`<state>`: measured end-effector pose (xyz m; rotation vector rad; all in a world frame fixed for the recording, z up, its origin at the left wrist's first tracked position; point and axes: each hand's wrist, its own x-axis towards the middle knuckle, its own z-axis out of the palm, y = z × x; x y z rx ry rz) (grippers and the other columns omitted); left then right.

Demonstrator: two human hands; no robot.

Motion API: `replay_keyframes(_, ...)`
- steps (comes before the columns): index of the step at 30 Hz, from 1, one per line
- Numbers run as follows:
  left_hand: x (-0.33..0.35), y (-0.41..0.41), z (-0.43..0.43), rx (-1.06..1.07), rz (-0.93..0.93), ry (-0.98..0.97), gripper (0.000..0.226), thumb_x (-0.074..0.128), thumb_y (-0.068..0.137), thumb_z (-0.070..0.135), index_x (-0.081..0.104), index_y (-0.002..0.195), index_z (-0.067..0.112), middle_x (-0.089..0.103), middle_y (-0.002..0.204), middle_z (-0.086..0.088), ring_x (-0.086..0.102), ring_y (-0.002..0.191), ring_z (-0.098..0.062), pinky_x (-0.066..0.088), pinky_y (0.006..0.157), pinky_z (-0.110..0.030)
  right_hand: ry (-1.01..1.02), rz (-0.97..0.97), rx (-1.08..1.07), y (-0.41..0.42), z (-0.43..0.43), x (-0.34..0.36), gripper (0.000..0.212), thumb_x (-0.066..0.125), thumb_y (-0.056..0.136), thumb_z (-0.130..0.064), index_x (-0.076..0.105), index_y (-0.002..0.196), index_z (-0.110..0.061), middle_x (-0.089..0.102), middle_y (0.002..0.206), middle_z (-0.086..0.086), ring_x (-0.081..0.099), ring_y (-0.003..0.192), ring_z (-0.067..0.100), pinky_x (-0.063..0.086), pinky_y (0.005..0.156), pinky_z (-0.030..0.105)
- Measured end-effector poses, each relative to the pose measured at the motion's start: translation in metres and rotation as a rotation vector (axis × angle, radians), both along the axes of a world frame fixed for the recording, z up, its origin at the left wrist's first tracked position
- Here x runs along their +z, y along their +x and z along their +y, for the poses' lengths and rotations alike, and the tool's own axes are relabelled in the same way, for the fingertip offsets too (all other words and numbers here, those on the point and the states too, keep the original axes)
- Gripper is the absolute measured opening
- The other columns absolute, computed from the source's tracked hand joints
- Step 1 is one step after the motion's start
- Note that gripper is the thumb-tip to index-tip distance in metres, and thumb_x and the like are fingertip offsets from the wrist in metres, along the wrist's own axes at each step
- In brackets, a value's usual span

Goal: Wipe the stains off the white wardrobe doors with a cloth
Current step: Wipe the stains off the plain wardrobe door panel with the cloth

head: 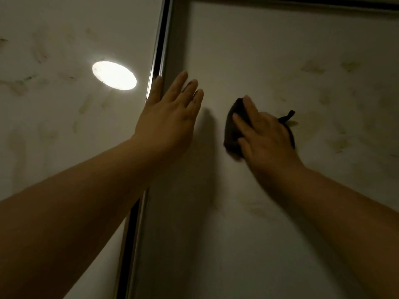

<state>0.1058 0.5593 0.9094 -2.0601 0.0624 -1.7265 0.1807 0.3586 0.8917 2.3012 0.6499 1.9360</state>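
Two white doors, dim room.
Left door [54, 130] — glossy, smeared, with a round glare [114, 75].
Metal rail [160, 46] runs between the doors.
Right door [269, 44] — greenish stains [312, 67] at right and below the hands, dark frame on top.
Left hand [172, 113]: flat on the right door, fingers straight, thumb at the rail.
Right hand [265, 134]: fingers spread, pressing the dark cloth [232, 130] to the right door, near the left hand.
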Motion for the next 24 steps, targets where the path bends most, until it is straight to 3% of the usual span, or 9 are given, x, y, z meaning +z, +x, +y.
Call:
replay_keyframes(4,-0.003,-0.001,-0.004,-0.027,0.014,0.006,0.063,0.021,0.092,0.020,-0.009,0.146,0.017,-0.013,0.155,-0.005,-0.023,0.137,-0.020,-0.011,0.110,-0.047,0.106,0.044,0.017,-0.004,0.026,0.011,0.055,0.029,0.097,-0.037,0.013,0.148,-0.025,-0.015,0.156,-0.007,0.009,0.134,0.025,0.018,0.108,0.042)
replay_keyframes(8,-0.009,-0.003,-0.004,-0.014,0.027,0.008,0.066,0.020,0.086,0.020,-0.008,0.147,0.015,-0.011,0.155,-0.005,-0.022,0.137,-0.021,-0.008,0.111,-0.048,-0.091,0.001,0.105,0.003,0.051,-0.047,0.061,0.036,0.090,-0.031,0.018,0.148,-0.025,0.004,0.157,-0.004,0.020,0.129,0.027,0.018,0.100,0.040)
replay_keyframes(11,-0.015,-0.003,-0.004,-0.025,0.035,0.006,0.067,0.022,0.087,0.019,-0.007,0.147,0.015,-0.010,0.155,-0.005,-0.021,0.137,-0.021,-0.007,0.111,-0.048,-0.253,-0.043,0.169,0.007,0.040,-0.102,0.054,0.042,0.093,-0.027,0.031,0.144,-0.014,0.022,0.154,0.005,0.035,0.130,0.034,0.031,0.099,0.046)
replay_keyframes(15,-0.025,-0.003,-0.008,-0.028,0.052,0.011,0.064,0.018,0.089,0.019,-0.009,0.146,0.016,-0.012,0.155,-0.005,-0.023,0.137,-0.021,-0.009,0.111,-0.047,-0.401,-0.075,0.079,0.017,-0.005,-0.120,0.053,0.035,0.097,-0.030,0.026,0.145,-0.011,0.019,0.155,0.007,0.033,0.135,0.031,0.034,0.101,0.048)
replay_keyframes(19,-0.030,-0.002,-0.012,-0.045,0.088,0.017,0.064,0.019,0.090,0.015,-0.013,0.145,0.016,-0.015,0.154,-0.006,-0.025,0.136,-0.021,-0.010,0.111,-0.044,-0.080,-0.036,0.013,0.010,-0.031,-0.072,0.056,0.030,0.090,-0.034,0.034,0.143,-0.014,0.017,0.155,0.004,0.028,0.127,0.027,0.027,0.099,0.045)
replay_keyframes(22,-0.034,0.002,-0.018,-0.085,0.114,0.014,0.064,0.016,0.088,0.016,-0.013,0.145,0.016,-0.017,0.154,-0.006,-0.025,0.135,-0.021,-0.012,0.111,-0.041,0.151,0.056,-0.006,0.006,-0.020,-0.041,0.057,0.022,0.094,-0.038,0.015,0.148,-0.021,-0.010,0.157,-0.006,0.009,0.132,0.022,0.019,0.107,0.046)
replay_keyframes(24,-0.036,0.005,-0.024,-0.126,0.138,0.001,0.064,0.012,0.086,0.016,-0.010,0.146,0.016,-0.016,0.154,-0.005,-0.025,0.136,-0.020,-0.011,0.111,-0.039,0.131,0.068,-0.020,0.007,-0.006,-0.048,0.058,0.024,0.095,-0.039,0.010,0.149,-0.024,-0.012,0.156,-0.008,0.006,0.132,0.023,0.014,0.106,0.044)
